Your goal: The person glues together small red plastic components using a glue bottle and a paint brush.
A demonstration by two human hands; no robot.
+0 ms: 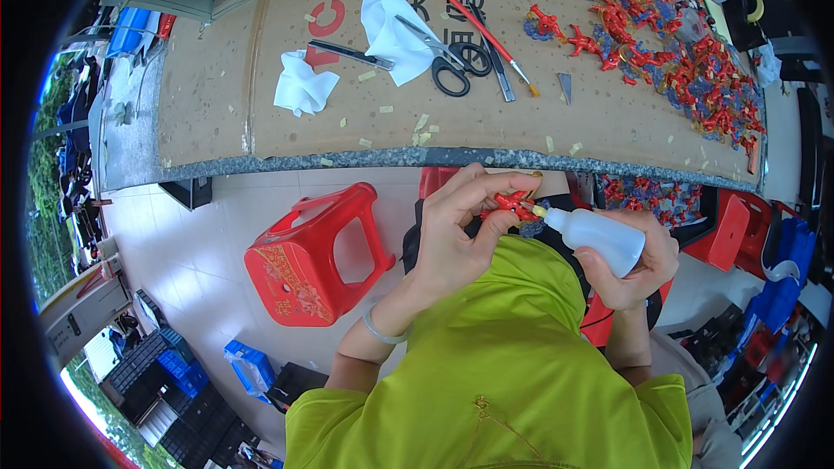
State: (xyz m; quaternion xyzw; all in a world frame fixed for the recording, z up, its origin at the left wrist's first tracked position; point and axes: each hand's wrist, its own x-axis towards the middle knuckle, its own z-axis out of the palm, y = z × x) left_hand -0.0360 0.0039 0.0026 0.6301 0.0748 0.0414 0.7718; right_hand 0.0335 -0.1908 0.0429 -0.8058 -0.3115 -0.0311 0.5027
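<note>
Near side of the counter: a red figurine and a white squeeze bottle are held up close together, one in each hand, over the lap of the green shirt.
Left grip: thumb and fingers brought together, clamped on the red figurine from above and below; a pale bangle circles the wrist.
Right grip: wrapped around the base end of the squeeze bottle, thumb pressed along its near side, the other fingers mostly hidden behind it.
Bottle: translucent white, lying tilted, its narrow yellowish nozzle pointing left at the figurine; whether tip and figurine touch, I cannot tell.
Figurine: small, glossy, bright red, with a bluish-purple part at its lower right; much of its shape is covered by the fingers.
Pile at right: many similar red pieces with purple and amber translucent parts, heaped on the cardboard sheet that covers the counter.
Tools on the cardboard: black-handled scissors lying partly over a white tissue, and a red-handled paintbrush just beside them.
Floor at left: a red plastic stool, upright.
</note>
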